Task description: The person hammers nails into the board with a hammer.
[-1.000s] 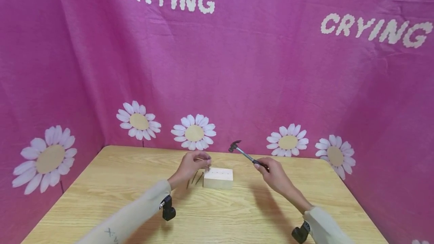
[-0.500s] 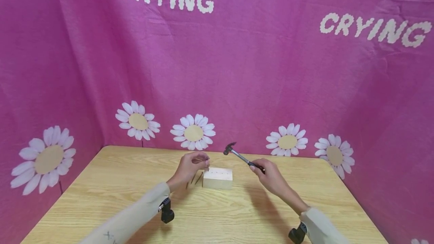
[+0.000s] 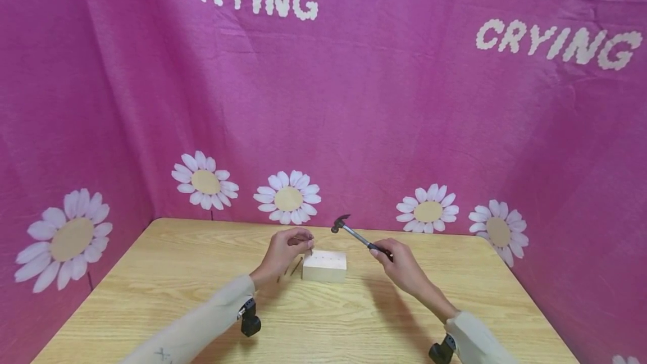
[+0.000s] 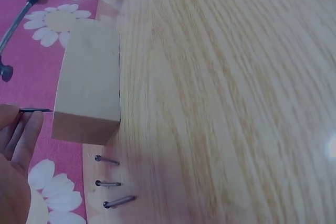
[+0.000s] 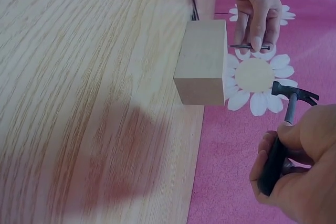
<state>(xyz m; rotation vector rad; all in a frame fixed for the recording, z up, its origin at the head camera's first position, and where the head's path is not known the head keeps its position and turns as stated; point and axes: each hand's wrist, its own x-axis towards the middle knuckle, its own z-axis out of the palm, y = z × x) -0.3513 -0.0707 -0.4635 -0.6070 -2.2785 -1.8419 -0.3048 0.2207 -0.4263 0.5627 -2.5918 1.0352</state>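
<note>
A pale wooden block (image 3: 325,274) lies on the table, with a row of small dark marks along its top. My left hand (image 3: 281,253) pinches a nail (image 5: 239,46) between thumb and fingers. The nail stands upright over the block's left end, its tip right at the top face in the left wrist view (image 4: 48,110). My right hand (image 3: 404,265) grips a claw hammer (image 3: 358,235) by its black handle. The hammer's dark head (image 5: 286,91) is raised above the block, apart from the nail, with the claw turned up and away.
Three loose nails (image 4: 108,184) lie on the wooden table (image 3: 323,324) just left of the block. A pink cloth (image 3: 354,100) with daisies and white lettering hangs behind and at both sides of the table.
My right hand has brought the hammer a little left and slightly lower, closer to the nail. The left hand keeps its pinch on the nail at the block's left end.
</note>
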